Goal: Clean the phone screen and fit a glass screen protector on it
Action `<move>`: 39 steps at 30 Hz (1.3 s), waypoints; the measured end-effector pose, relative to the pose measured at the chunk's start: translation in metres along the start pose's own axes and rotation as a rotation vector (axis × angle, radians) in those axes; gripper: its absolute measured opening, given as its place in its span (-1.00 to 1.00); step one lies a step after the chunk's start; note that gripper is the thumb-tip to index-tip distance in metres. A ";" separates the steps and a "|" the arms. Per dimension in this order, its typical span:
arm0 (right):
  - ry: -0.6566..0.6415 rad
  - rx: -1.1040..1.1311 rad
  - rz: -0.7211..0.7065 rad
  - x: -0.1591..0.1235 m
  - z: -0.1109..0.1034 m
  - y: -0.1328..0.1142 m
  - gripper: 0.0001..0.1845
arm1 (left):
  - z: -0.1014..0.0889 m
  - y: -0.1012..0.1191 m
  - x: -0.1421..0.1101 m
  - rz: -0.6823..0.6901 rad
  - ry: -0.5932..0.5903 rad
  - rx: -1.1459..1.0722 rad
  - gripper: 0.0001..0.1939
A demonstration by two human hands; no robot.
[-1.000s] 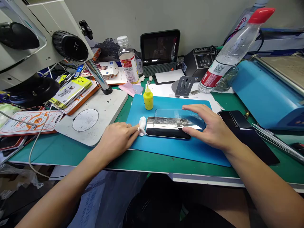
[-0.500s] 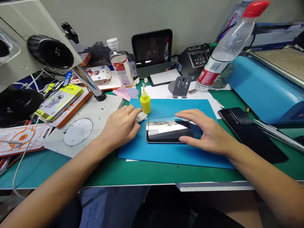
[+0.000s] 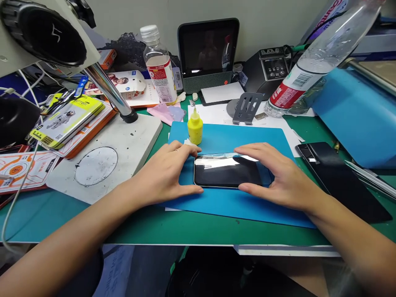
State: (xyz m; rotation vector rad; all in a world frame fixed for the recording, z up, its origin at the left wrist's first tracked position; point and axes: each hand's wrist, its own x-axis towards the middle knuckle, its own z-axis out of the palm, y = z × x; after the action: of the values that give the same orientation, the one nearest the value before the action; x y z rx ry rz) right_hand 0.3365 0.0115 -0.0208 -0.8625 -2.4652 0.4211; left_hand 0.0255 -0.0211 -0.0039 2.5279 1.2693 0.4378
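A smartphone [image 3: 227, 175] lies flat, its dark glossy screen up, on the blue mat [image 3: 213, 136]. A thin clear edge shows along its far side; I cannot tell whether that is a separate sheet of glass. My left hand [image 3: 167, 173] spans the phone's left end, thumb at the near corner and fingertips at the far corner. Around the right part my right hand [image 3: 275, 175] curves, thumb on the near edge and fingers on the far edge. Just beyond the left fingers stands a small yellow dropper bottle [image 3: 195, 128], with a bit of white wipe [image 3: 188, 142] beside it.
To the left is a microscope stand base [image 3: 136, 144] with boxes [image 3: 66, 121] behind. At the back are a drink bottle [image 3: 160, 70], a screen device [image 3: 208, 55], a phone holder [image 3: 247, 108] and a tilted water bottle [image 3: 305, 78]. A black panel [image 3: 343, 181] lies right.
My left hand has moved from the white wipe by the yellow bottle to the phone's left end, thumb and fingers now astride it. My right hand stays around the right part. The view has shifted slightly.
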 end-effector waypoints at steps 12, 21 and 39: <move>-0.026 -0.016 0.004 0.000 -0.003 0.002 -0.25 | -0.002 0.000 0.004 -0.069 -0.038 -0.059 -0.47; -0.060 -0.024 0.010 -0.001 -0.004 0.003 -0.21 | -0.002 0.003 0.005 -0.048 -0.047 -0.002 -0.49; -0.125 -0.020 -0.011 -0.006 -0.013 0.009 -0.18 | -0.001 0.003 0.005 -0.078 -0.065 -0.023 -0.48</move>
State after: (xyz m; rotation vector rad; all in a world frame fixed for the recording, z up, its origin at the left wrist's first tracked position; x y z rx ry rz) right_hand 0.3525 0.0163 -0.0157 -0.8539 -2.5911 0.4593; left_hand 0.0302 -0.0189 -0.0008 2.4436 1.3261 0.3480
